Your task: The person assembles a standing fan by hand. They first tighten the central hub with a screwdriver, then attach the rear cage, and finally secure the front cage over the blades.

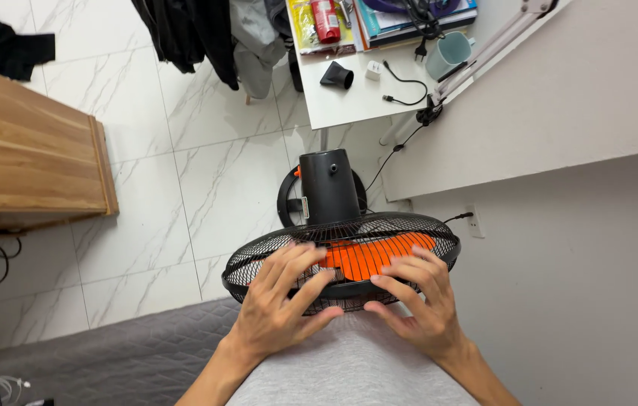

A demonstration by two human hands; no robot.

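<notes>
Two hands | left hand [277, 304], right hand [416, 301] | fingers spread flat on fan grille [349, 252], gripping nothing

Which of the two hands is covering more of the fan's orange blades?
The left hand: its fingers spread over the fan grille onto the orange blades; the right hand grips the rim.
</notes>
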